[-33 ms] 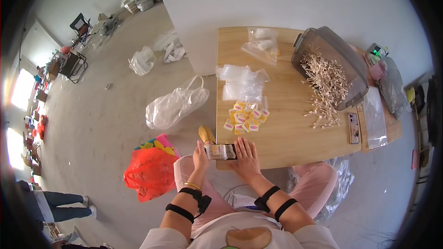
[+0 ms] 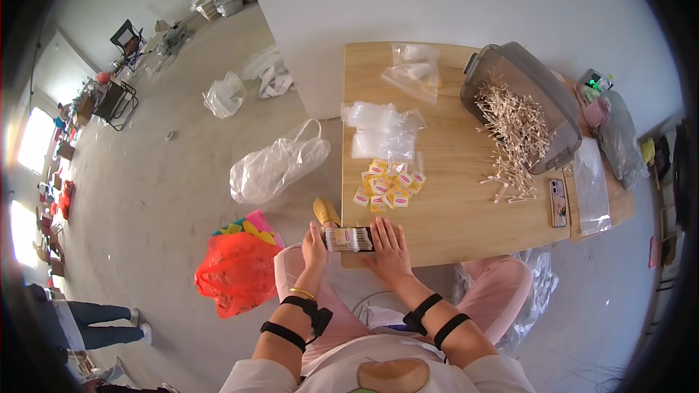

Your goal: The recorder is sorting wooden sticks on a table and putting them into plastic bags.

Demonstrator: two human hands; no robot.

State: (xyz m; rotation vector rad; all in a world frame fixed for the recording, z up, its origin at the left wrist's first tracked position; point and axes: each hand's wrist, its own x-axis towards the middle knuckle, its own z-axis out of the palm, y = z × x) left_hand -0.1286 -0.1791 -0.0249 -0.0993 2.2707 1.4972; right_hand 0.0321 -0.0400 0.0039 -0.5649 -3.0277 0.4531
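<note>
Holding a pack of white swabs (image 2: 346, 239) level between two bare hands, a person in a white top and pink trousers (image 2: 505, 292) sits at a wooden table (image 2: 451, 229). The pack appears at the table's near left corner, its left end projecting past the side edge and dark material showing at both ends; whether it rests on the wood cannot be told.

The left hand (image 2: 314, 249) is partly closed around the pack's nine o'clock end, its fingers mostly hidden. At three o'clock, the right hand (image 2: 389, 246) lies flattened across the other end, fingers straight and nearly together.

Seen from the pack, yellow-and-white cards (image 2: 379, 187) lie scattered at one o'clock, with clear plastic sleeves (image 2: 373, 131) behind them, nearer twelve. At two o'clock, a heap of loose swabs (image 2: 517, 127) spills from a grey translucent bin (image 2: 557, 113) tipped on its side, and a phone (image 2: 558, 202) lies at three. On the floor, a white plastic bag (image 2: 277, 169) sits between ten and eleven o'clock, and a red bag (image 2: 237, 269) between eight and nine. Farther off, at eight, another person's legs (image 2: 109, 325) show.
</note>
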